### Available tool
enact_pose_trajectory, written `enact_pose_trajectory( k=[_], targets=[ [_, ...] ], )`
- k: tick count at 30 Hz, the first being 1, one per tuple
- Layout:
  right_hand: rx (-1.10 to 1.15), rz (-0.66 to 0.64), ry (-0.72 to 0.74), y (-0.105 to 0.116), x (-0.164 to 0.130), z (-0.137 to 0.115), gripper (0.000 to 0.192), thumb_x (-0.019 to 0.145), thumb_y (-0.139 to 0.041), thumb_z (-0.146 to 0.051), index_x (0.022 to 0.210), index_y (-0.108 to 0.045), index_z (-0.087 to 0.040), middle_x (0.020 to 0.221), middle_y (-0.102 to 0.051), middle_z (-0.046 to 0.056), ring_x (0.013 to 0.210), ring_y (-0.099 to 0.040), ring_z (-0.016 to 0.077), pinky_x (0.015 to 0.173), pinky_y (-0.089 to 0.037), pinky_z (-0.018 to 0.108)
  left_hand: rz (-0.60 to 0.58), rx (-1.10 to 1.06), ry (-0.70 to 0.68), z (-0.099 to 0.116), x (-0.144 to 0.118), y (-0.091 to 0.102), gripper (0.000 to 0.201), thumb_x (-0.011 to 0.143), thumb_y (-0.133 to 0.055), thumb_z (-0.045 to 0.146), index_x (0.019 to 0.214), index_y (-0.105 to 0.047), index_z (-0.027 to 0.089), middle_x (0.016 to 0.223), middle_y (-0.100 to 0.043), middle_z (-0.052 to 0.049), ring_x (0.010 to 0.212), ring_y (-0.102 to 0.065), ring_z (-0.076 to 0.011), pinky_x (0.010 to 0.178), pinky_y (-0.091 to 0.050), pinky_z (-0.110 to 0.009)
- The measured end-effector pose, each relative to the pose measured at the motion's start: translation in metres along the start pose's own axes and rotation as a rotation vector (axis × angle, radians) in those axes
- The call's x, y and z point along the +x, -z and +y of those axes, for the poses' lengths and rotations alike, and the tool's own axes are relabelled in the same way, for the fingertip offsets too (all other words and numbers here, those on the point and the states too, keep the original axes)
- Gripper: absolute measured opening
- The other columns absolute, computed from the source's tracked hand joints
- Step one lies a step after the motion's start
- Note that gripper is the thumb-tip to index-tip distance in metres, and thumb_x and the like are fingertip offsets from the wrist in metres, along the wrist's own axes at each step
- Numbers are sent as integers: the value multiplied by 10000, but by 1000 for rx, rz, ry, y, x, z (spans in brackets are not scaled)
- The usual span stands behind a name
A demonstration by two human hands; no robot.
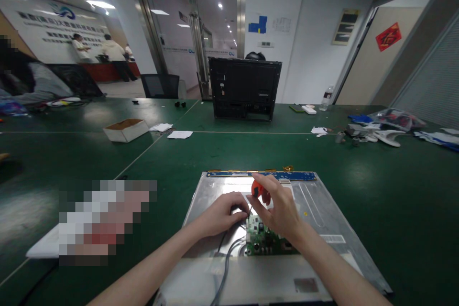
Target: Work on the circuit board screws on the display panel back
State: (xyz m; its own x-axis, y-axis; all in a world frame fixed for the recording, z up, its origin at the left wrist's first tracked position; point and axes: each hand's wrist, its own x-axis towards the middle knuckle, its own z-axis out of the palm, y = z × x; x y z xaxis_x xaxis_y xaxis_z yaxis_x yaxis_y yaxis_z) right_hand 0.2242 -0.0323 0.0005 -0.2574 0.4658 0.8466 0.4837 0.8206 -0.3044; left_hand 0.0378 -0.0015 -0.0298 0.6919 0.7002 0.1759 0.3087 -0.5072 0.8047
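Note:
A screwdriver with an orange-red and black handle is held upright by my right hand, closed around the handle. Its thin shaft seems to point down at the upper left corner of a green circuit board. My left hand is closed in a pinch beside that corner; what its fingertips hold, if anything, is hidden. The board sits on the metal back of a display panel, partly covered by my right hand. A grey cable runs from the board's left side toward me. Along the panel's far edge lies a blue circuit strip.
The panel lies on a green table. A blurred-out pale item is to the left, an open box farther back. A black monitor frame stands opposite. Clutter and plastic bags lie far right, near a bottle. Several people are beyond.

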Motion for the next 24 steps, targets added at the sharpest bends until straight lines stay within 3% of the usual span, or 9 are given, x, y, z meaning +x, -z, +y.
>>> enact_pose_trajectory(
  k=[9,24],
  targets=[
    [60,-36,-38,1,-2,-1,597,867,-494,-125,1427,-307,-218,940,-608,48,604,-545,121,466,-442,235,-22,8,15,0,1,0,83,834,-588,153,887,-651,163,891,-664,-35,847,-597,-186,806,-483,-315],
    [5,-13,-12,-1,-2,0,499,894,-531,-163,1359,-363,-236,794,-561,-5,543,-469,121,477,-421,249,-18,-2,14,-2,0,-1,115,834,-577,155,928,-642,169,934,-667,-42,871,-599,-191,824,-486,-324]
  ],
)
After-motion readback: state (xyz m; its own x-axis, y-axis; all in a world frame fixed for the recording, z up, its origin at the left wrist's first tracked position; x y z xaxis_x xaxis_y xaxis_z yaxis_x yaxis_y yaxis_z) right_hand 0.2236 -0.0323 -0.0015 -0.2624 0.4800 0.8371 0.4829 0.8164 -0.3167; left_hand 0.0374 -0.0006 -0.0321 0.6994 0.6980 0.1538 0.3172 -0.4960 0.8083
